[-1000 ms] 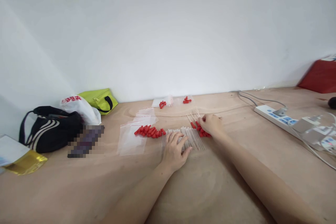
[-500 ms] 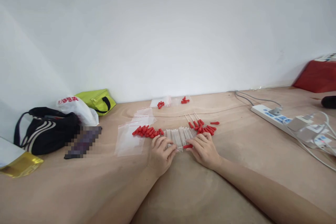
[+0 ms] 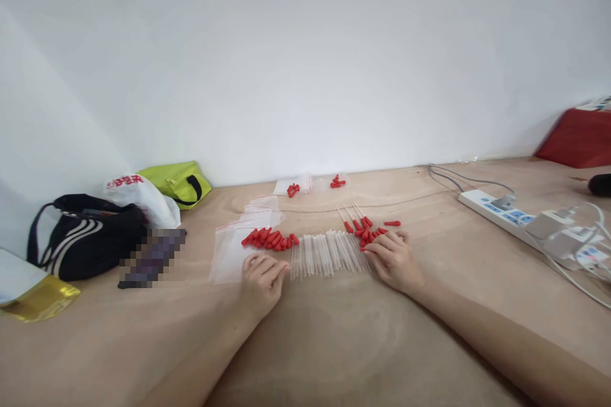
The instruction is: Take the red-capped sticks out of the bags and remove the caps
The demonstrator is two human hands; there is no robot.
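Note:
A row of thin clear tubes [image 3: 327, 254] lies side by side on the wooden table. My left hand [image 3: 264, 280] is at the left end of this row, thumb and fingers curled together. Whether anything sits between those fingertips cannot be made out. On the other side, my right hand [image 3: 395, 262] has its fingers bent down by a pile of red rubber bulbs [image 3: 370, 238], partly covering it; what its fingertips grip is hidden. Behind that pile, several pale tubes fitted with red bulbs [image 3: 352, 224] point away. More loose red bulbs [image 3: 268, 239] form a heap beyond my left hand.
Clear zip bags [image 3: 233, 261] lie under and beside the left heap. Farther back are bags with red bulbs [image 3: 337, 182]. A black bag [image 3: 95, 235], a white plastic bag [image 3: 143, 197] and a green pouch [image 3: 179, 184] stand left. A power strip [image 3: 496, 210] with cables lies right.
My right hand came from the red pile to the front of the tubes, where both hands met at a red-bulbed tube. Now they are apart, left hand leftward, right hand back beside the pile.

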